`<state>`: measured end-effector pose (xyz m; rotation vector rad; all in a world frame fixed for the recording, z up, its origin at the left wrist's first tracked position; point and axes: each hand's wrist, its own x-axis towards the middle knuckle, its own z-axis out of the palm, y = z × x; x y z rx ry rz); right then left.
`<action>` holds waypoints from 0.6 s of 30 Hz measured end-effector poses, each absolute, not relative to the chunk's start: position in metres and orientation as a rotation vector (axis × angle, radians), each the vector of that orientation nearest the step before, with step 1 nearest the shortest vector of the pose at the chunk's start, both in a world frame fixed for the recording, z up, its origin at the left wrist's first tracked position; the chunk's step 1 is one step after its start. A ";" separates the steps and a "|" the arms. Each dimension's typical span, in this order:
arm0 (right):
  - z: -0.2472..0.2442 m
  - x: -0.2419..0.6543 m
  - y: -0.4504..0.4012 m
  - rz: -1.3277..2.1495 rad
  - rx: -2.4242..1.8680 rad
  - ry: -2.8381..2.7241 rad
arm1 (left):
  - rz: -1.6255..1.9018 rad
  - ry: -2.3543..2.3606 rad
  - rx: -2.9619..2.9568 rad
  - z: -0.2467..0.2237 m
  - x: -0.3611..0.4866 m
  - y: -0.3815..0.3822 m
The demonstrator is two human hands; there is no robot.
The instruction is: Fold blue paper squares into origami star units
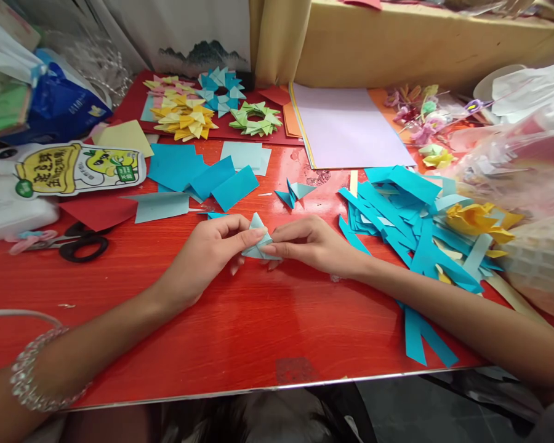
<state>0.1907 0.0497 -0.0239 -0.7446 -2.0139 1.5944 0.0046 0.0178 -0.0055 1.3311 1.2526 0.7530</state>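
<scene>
A small pale-blue folded paper piece (257,247) is pinched between both hands over the middle of the red table. My left hand (215,249) is closed on its left side, thumb on top. From the right, my right hand (311,246) pinches its other edge with thumb and forefinger. The paper's underside is hidden by the fingers. Just beyond the hands lies a folded blue origami piece (294,194) with pointed tips. A bit of darker blue paper (212,215) shows behind the left hand.
Blue paper strips (410,221) are heaped at right, near my right forearm. Blue paper rectangles (178,166) lie at back left. Black-handled scissors (84,246) rest at left. Folded paper rings (256,119) and lilac sheets (351,126) sit at the back. The table's front edge (212,392) is near.
</scene>
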 end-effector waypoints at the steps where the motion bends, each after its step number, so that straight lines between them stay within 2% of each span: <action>1: -0.023 0.191 0.050 1.605 -0.744 -2.010 | 0.739 1.219 1.286 -0.006 0.005 0.018; 5: -0.024 0.190 0.049 1.665 -0.809 -1.896 | 0.809 1.294 1.421 -0.008 0.005 0.017; 8: -0.026 0.190 0.049 1.662 -0.862 -1.823 | 1.016 1.356 1.931 -0.011 0.003 0.017; 12: -0.027 0.189 0.049 1.605 -0.911 -1.765 | 0.952 1.135 2.549 -0.017 0.000 0.021; 18: -0.027 0.189 0.049 1.573 -0.793 -1.801 | 0.840 1.145 2.354 -0.019 0.001 0.018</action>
